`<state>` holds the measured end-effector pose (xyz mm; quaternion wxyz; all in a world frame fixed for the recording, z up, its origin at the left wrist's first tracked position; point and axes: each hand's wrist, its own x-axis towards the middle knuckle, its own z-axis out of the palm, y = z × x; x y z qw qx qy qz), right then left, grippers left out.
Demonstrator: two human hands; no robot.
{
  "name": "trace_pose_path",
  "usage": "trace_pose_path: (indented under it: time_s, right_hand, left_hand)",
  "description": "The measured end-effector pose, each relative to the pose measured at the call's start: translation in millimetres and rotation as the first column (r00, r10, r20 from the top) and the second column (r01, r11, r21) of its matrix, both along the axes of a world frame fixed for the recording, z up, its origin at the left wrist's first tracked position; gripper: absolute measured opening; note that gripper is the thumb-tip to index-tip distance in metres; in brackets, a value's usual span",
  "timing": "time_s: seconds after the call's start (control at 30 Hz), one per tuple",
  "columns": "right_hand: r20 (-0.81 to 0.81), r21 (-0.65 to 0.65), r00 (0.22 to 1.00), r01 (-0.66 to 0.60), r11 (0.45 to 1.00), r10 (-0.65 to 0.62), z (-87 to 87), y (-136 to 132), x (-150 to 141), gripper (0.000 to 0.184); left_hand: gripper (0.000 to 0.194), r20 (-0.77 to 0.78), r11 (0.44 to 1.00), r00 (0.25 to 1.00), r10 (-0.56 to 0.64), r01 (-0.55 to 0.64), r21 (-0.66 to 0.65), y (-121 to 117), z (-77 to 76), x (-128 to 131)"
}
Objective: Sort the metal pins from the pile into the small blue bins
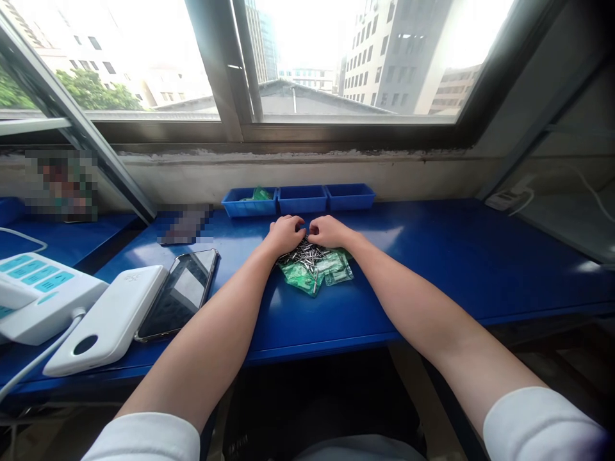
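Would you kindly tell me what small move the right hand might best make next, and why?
Probably pinch one of the loose metal pieces: the right hand is curled at the heap's far edge, facing the left hand, so they seem within easy reach. Whether either hand already holds one is hard to tell.

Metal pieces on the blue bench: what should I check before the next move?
1. Left hand and right hand at the metal pieces: ok, both at the far side.
2. Grip on a piece: cannot tell, too small to make out.
3. Pieces apart from the green bag: not ok, some lie on it.
4. Blue bins close by: ok, just beyond the hands.
5. Phone and power bank apart from the pieces: ok, over to the left.
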<state>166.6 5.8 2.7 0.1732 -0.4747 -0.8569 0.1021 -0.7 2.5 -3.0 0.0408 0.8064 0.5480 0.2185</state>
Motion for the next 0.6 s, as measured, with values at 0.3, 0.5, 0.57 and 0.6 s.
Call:
trace_pose_path:
  time_s: [0.3,0.5,0.57,0.6]
  right_hand:
    - [-0.070,-0.004,0.998,0.000,1.000,0.000,0.7,-1.9,1.5,0.012]
    - [-0.105,0.020,0.994,-0.026,0.999,0.028,0.3,-2.0,1.3,0.015]
    - [-0.116,0.028,0.991,-0.066,0.997,0.069,-0.6,-1.4,1.4,0.014]
    - [-0.126,0.033,0.989,-0.078,0.996,0.082,-1.0,-0.9,1.5,0.014]
  left_hand:
    - [0.027,-0.002,1.000,1.000,-0.024,0.024,-0.003,-0.8,1.6,-0.3]
    - [0.028,0.081,0.999,0.996,-0.048,0.048,0.003,3.5,-2.1,-1.3]
    - [0.030,0.108,0.999,0.993,-0.048,0.048,0.001,3.8,-3.0,-1.5]
    - [0.030,0.114,0.999,0.992,-0.049,0.049,0.001,3.6,-3.0,-1.5]
